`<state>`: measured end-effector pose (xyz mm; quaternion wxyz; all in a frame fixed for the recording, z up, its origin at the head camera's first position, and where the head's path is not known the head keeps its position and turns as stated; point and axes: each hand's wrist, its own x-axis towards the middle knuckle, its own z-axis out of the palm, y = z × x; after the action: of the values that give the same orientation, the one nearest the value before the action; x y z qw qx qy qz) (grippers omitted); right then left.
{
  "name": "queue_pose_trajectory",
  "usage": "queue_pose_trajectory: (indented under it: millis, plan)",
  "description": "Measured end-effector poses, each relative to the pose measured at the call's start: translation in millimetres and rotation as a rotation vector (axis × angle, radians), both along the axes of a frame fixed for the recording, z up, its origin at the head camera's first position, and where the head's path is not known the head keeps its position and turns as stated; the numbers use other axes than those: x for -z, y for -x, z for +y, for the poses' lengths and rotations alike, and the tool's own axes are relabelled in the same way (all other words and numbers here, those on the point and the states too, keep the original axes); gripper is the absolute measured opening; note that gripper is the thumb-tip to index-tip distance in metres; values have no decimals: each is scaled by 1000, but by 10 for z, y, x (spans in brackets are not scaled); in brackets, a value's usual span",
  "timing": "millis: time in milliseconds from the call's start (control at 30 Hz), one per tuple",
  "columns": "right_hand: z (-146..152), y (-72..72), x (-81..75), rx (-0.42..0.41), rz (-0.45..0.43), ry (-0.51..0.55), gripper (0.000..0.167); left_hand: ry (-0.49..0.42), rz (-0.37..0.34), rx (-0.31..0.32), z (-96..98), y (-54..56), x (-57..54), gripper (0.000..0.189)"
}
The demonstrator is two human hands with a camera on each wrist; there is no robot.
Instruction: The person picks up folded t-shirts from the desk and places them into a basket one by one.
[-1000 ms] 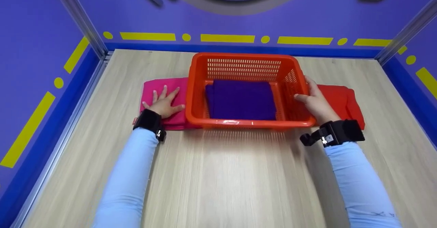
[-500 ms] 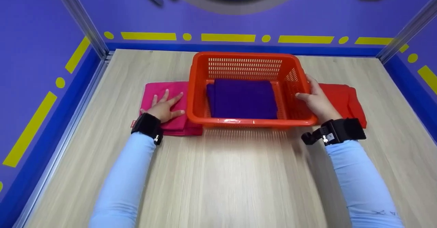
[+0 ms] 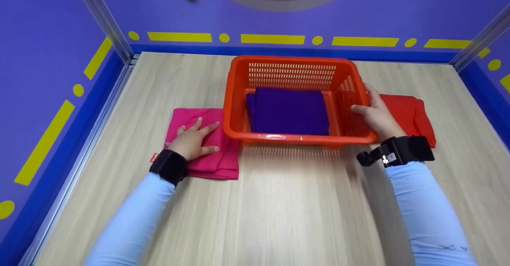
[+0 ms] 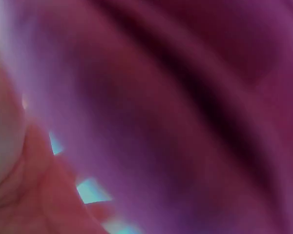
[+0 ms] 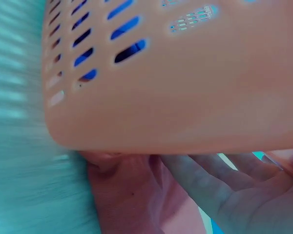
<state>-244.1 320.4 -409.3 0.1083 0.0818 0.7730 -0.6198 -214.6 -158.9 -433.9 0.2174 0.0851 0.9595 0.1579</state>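
Observation:
My left hand (image 3: 190, 141) lies with fingers spread on a folded pink cloth (image 3: 223, 162), which has a small red tag at its left edge. In the left wrist view, blurred pink fabric (image 4: 151, 117) fills most of the picture beside the palm (image 4: 34, 195). An orange-red plastic basket (image 3: 301, 139) with slotted walls holds a folded purple cloth (image 3: 291, 110). My right hand (image 3: 378, 114) grips the basket's right rim, thumb over the inside. Seen from the right wrist, the fingers (image 5: 200, 185) reach under the basket's lower edge (image 5: 185, 131).
A folded red cloth (image 3: 410, 116) lies right of the basket, partly behind my right hand. The wooden table (image 3: 291, 210) is bounded by purple-blue panels (image 3: 279, 21) with yellow marks. Metal profiles (image 3: 103, 17) stand at the corners.
My left hand and the pink cloth have slid toward me, so more of the cloth shows out from the basket's left end. My right hand keeps its grip on the rim.

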Motion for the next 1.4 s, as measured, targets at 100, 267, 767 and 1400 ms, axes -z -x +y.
queue_pose_trajectory:
  millis: [100,267,767,1400]
  plan:
    - [-3,-6,10,-4,1,10,80,20,15,4,1,-144,19,80]
    - [9,-29,6,4,-5,32,79,-1,76,14,19,-393,42,78]
    - [25,-18,-2,-1,-7,24,79,-5,162,140,63,-899,-12,83]
    - [6,-14,10,-18,13,-31,80,72,136,123,492,-1238,73,94]
